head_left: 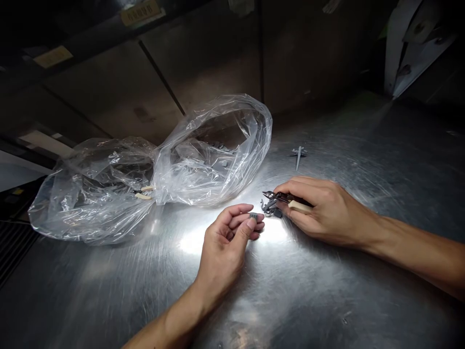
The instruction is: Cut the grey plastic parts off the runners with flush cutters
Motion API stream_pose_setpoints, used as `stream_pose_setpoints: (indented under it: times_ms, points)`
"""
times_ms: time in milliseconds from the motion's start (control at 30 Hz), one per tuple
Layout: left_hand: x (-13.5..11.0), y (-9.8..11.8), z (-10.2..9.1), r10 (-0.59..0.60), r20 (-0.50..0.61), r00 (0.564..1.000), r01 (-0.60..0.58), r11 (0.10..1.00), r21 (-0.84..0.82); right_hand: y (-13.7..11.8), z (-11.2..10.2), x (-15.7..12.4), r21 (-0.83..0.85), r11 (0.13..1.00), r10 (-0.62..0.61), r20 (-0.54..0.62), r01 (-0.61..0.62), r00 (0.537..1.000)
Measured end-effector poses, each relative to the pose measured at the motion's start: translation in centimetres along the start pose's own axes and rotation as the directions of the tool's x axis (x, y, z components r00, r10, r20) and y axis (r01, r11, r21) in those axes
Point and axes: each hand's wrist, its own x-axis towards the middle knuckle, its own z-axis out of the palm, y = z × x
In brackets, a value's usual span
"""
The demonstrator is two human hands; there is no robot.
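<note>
My left hand (228, 237) is closed, with a small grey ridged part (253, 216) pinched between thumb and fingers. A pair of nippers (298, 206) with a cream handle is in my right hand (325, 208), its dark pointed jaws aimed left toward that part. The jaws and the grey part are apart. Several dark grey pieces (269, 208) lie on the metal table just under the nippers, partly hidden by my right hand. Farther back lies a long, thin grey piece (298, 157) with a crosswise section.
An open clear plastic bag (250, 179) with small grey pieces inside stands behind my left hand. Another clear bag (90, 228) lies left of it, with a cream-handled tool (143, 196) between them. The shiny metal table (290, 300) meets a dark panelled wall (218, 58).
</note>
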Motion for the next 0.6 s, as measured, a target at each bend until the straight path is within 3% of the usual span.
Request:
stream_pose_setpoints:
  times_ms: [133, 333, 467, 600]
  points:
    - [0.0, 0.0, 0.1, 0.017, 0.004, 1.0, -0.017, 1.0, 0.026, 0.0, 0.1, 0.1, 0.077, 0.995, 0.066, 0.008, -0.066, 0.998]
    - [0.5, 0.5, -0.5, -0.052, -0.03, 0.998, 0.051, 0.998, -0.035, -0.6, 0.0, 0.3, 0.266, 0.919, 0.285, 0.068, -0.292, 0.956]
    - [0.6, 1.2, -0.7, -0.209, 0.012, 0.978, 0.207, 0.957, -0.205, -1.7, -0.5, 0.7, 0.462, 0.781, 0.396, 0.155, -0.421, 0.905]
    - [0.0, 1.7, -0.1, -0.296, 0.12, 0.947, 0.319, 0.902, -0.29, -2.7, -0.6, 0.7, 0.645, 0.564, 0.447, 0.287, -0.516, 0.847]
